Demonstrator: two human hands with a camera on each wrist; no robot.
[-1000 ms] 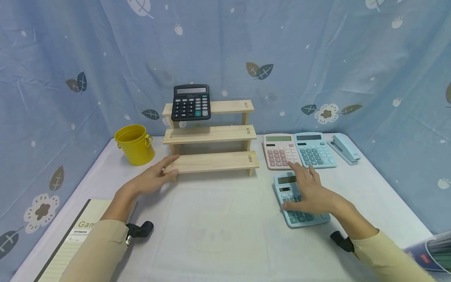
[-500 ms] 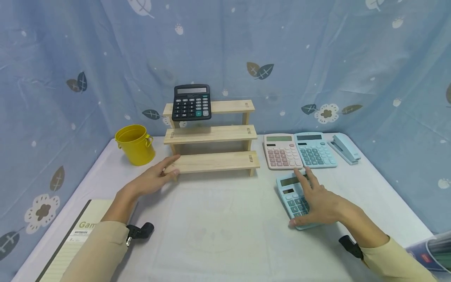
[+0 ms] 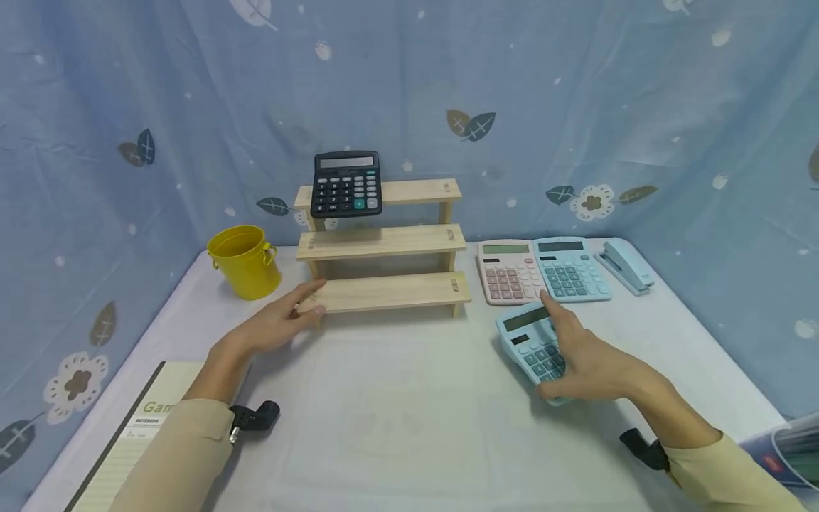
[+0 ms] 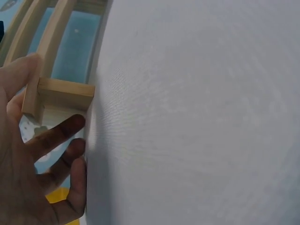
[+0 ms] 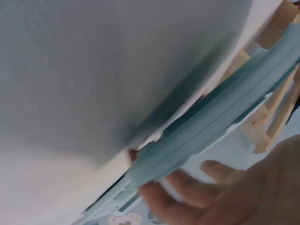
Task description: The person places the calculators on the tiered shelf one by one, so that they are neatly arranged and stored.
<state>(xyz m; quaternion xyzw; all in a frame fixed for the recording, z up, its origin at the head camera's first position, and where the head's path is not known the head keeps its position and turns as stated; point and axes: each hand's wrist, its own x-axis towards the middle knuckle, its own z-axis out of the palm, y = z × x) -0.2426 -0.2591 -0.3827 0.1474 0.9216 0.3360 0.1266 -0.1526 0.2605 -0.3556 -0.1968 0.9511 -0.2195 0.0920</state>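
My left hand [image 3: 271,326] holds the left end of the lowest board of a three-tier wooden stand [image 3: 384,291]. In the left wrist view, its thumb and a finger lie on the wooden end [image 4: 65,89], while the other fingers bend below. My right hand [image 3: 591,366] grips a light blue calculator [image 3: 531,345] by its right side. That calculator is tilted, and the right wrist view shows a gap and shadow between its body [image 5: 201,124] and the tabletop. On the top tier, at the left, leans a black calculator [image 3: 347,185].
A pink calculator [image 3: 510,270] and another blue calculator [image 3: 571,269] lie side by side behind my right hand, with a blue stapler [image 3: 623,267] to their right. A yellow bucket [image 3: 245,263] stands left of the stand. A notebook [image 3: 137,434] lies front left; a pen container [image 3: 783,455] front right.
My right hand has moved from over the blue calculator to its right side, gripped it and tilted it up off the table. The left hand stays on the stand.
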